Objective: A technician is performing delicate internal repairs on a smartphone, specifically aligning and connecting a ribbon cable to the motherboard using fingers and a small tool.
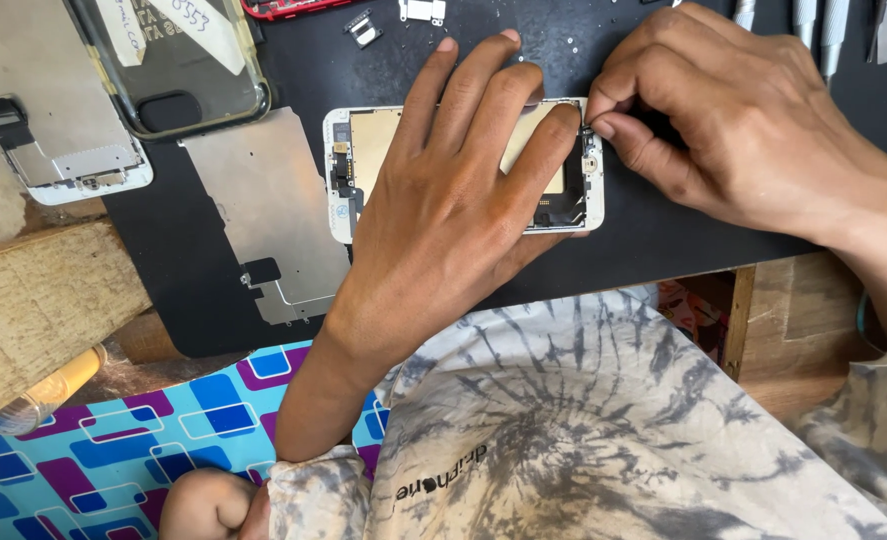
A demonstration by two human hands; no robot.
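Location type: a small phone-repair workshop. Evidence: a black work mat [663, 225] covers a rough wooden worktop [33, 300]. On the mat lie an opened white phone screen assembly [348, 175], a loose metal shield plate [268, 215], a second white screen unit [53, 110], a clear phone case [178, 80], and small brackets [363, 28]. Metal hand tools [813, 25] are lined up along the mat's far edge.

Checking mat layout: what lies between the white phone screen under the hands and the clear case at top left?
In the head view, a loose metal shield plate lies on the black mat, between the screen and the case.
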